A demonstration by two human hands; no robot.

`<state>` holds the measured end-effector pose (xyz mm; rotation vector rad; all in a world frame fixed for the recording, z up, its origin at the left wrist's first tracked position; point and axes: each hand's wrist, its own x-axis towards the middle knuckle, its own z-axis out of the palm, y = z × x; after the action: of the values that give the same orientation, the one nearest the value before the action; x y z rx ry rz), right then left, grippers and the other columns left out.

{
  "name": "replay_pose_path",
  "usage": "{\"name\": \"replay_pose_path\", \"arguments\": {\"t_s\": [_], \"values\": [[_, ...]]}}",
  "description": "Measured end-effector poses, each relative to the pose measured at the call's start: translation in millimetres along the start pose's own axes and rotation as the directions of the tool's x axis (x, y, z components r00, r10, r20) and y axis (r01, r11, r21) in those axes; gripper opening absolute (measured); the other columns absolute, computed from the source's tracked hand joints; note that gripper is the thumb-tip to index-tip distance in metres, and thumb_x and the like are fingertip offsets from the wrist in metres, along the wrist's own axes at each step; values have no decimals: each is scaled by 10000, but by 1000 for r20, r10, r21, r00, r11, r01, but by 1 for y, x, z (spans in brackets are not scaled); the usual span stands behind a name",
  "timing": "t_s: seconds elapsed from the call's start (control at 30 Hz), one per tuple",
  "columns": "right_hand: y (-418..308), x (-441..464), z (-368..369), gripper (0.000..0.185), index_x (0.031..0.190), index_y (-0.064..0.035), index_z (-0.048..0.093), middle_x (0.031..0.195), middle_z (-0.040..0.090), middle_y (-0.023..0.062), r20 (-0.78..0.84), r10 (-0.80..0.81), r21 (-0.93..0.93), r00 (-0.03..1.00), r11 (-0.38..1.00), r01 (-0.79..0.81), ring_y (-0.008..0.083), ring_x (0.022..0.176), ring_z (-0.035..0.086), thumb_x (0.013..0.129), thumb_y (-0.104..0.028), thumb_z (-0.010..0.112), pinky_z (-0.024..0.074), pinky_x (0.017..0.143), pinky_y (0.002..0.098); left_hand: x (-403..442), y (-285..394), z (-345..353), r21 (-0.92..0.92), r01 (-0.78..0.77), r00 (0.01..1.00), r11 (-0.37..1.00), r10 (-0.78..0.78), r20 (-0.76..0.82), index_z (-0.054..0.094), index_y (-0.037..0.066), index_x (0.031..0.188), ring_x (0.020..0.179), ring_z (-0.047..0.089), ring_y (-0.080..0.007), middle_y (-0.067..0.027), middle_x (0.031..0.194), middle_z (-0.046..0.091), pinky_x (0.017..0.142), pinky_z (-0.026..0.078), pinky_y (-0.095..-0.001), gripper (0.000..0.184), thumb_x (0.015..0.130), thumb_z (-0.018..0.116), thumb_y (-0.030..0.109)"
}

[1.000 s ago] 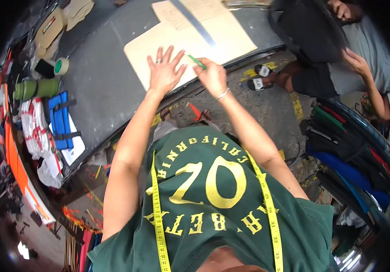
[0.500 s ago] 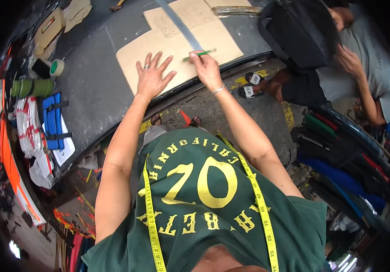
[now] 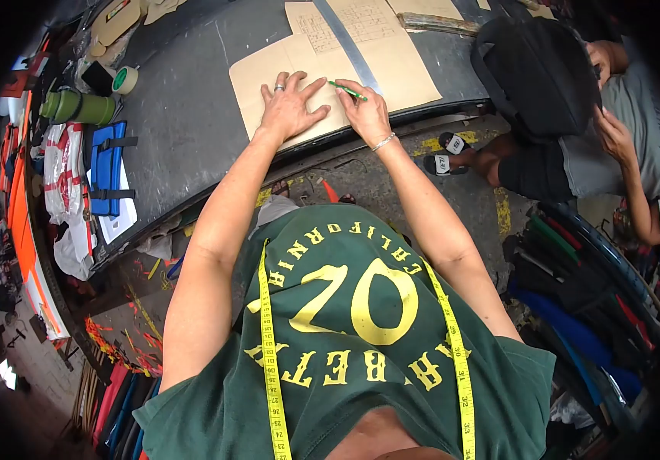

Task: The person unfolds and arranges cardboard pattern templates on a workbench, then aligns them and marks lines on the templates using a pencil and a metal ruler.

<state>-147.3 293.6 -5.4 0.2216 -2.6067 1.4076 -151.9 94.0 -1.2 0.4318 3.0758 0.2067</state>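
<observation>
A sheet of brown pattern paper (image 3: 414, 73) lies at the near edge of the dark table. My left hand (image 3: 293, 109) is spread flat on it, fingers apart, a ring on one finger. In my right hand (image 3: 367, 116) is a slim green pen (image 3: 350, 90), pinched between thumb and fingers. Its tip points up and left, close to my left index fingertip. A metal ruler (image 3: 345, 42) lies across the paper, its near end beside my right hand. Beyond, another brown sheet (image 3: 322, 27) carries handwriting.
At the table's left are a green bottle (image 3: 80, 107), a tape roll (image 3: 124, 80) and a blue strapped piece (image 3: 105, 169). To the right, a person in grey (image 3: 636, 115) handles a black bag (image 3: 533, 77). Folded fabrics (image 3: 575, 268) are piled below. A yellow measuring tape (image 3: 270, 345) hangs round my neck.
My left hand has moved closer to my right, its index finger now near the pen tip. The pen has turned to point up and left. The whole view has shifted slightly.
</observation>
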Motion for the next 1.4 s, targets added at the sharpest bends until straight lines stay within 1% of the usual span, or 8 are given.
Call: {"name": "replay_pose_path", "arguments": {"t_s": [0.13, 0.27, 0.37, 0.5, 0.63, 1.0, 1.1, 1.4], "values": [[0, 5, -1, 222, 1120, -101, 763, 864, 708, 244, 43, -115, -86, 992, 989, 119, 419, 856, 692, 976, -253, 692, 564, 785, 474, 0, 1, -2, 0, 11, 1000, 1000, -11, 18, 497, 378, 1546, 1487, 327, -375, -123, 1588, 416, 1114, 260, -773, 732, 886, 615, 672], [-30, 22, -32, 409, 980, 35, 722, 878, 713, 268, 152, 112, -91, 982, 991, -99, 453, 892, 690, 1005, -346, 577, 546, 808, 501, 0, 2, -5, 4, 20, 999, 1000, -20, 45, 504, 363, 1545, 1488, 329, -357, -116, 1588, 420, 1114, 276, -762, 743, 878, 624, 667], [-40, 21, -49, 418, 960, 43, 715, 905, 710, 271, 128, 279, 116, 952, 949, -294, 441, 925, 690, 1010, -332, 537, 528, 876, 496, 1, 4, -10, -6, 23, 998, 1000, -22, 61, 516, 352, 1539, 1486, 340, -338, -108, 1581, 433, 1121, 299, -739, 737, 881, 628, 664], [0, 15, -34, 328, 1053, 13, 704, 1087, 677, 247, 36, 41, 116, 999, 992, -44, 424, 1025, 662, 1005, -253, 518, 508, 951, 471, 8, -3, -21, -55, 28, 993, 998, -22, 117, 543, 336, 1521, 1458, 394, -325, -103, 1561, 460, 1139, 355, -665, 689, 904, 644, 626], [10, 21, -30, 260, 1093, -21, 714, 1016, 659, 219, -6, 129, -56, 992, 990, -129, 399, 1042, 654, 964, -222, 610, 517, 949, 463, 25, -16, -26, -120, 82, 977, 989, -56, 204, 569, 317, 1501, 1422, 456, -339, -101, 1549, 481, 1143, 398, -600, 660, 906, 700, 570], [20, 27, -18, 559, 1296, -43, 670, 1230, 582, 185, -53, 215, -333, 975, 917, -221, 402, 1174, 571, 803, -251, 829, 497, 1025, 461, 91, -75, -14, -83, 110, 992, 990, -104, 76, 374, 242, 1618, 1506, 354, -428, -287, 1593, 373, 1164, 319, -683, 1270, 554, 901, 694], [14, 30, -18, 550, 1288, -50, 681, 1220, 587, 183, -58, 242, -327, 968, 912, -248, 396, 1159, 567, 797, -247, 834, 492, 1028, 455, 99, -85, -20, -173, -4, 998, 985, 14, 54, 384, 239, 1612, 1475, 388, -444, -253, 1549, 441, 1148, 334, -692, 1261, 547, 940, 622], [-27, 27, 0, 405, 1185, -17, 737, 992, 663, 167, 91, 287, -186, 954, 945, -267, 313, 848, 644, 879, -277, 794, 530, 821, 417, 122, -119, -33, -543, -94, 994, 835, 113, 2, 589, 153, 1431, 1182, 671, -335, -168, 1297, 672, 1011, 529, -389, 767, 745, 912, 264]]}}
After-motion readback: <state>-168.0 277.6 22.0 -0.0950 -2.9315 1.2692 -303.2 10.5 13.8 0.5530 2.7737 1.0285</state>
